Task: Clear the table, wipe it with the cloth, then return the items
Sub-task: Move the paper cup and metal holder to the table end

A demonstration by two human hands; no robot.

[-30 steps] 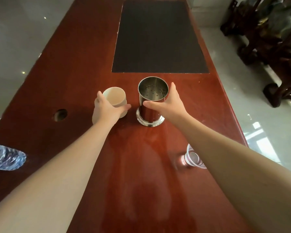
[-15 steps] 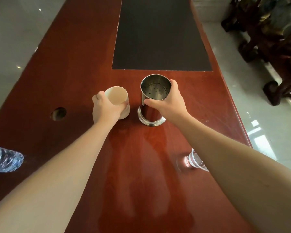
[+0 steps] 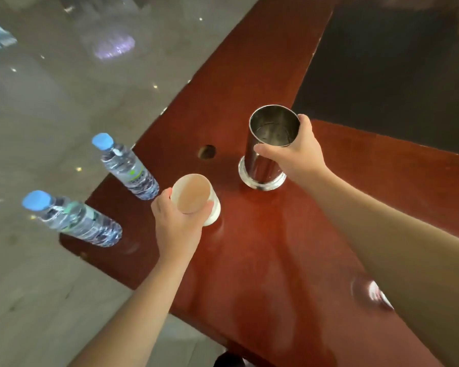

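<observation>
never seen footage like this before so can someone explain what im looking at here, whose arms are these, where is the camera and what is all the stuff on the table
There is no machine here: the arms belong to a person wearing a wide-angle camera on the head, so you look forward and down along them. The one picture shows a red-brown wooden table with a dark mat at its far end. The left hand grips a pale paper cup. The right hand grips a shiny metal canister with a flared base. Two water bottles with blue caps stand near the table's left edge. A clear plastic cup sits partly hidden behind the right forearm. There is also a round hole in the tabletop.
</observation>
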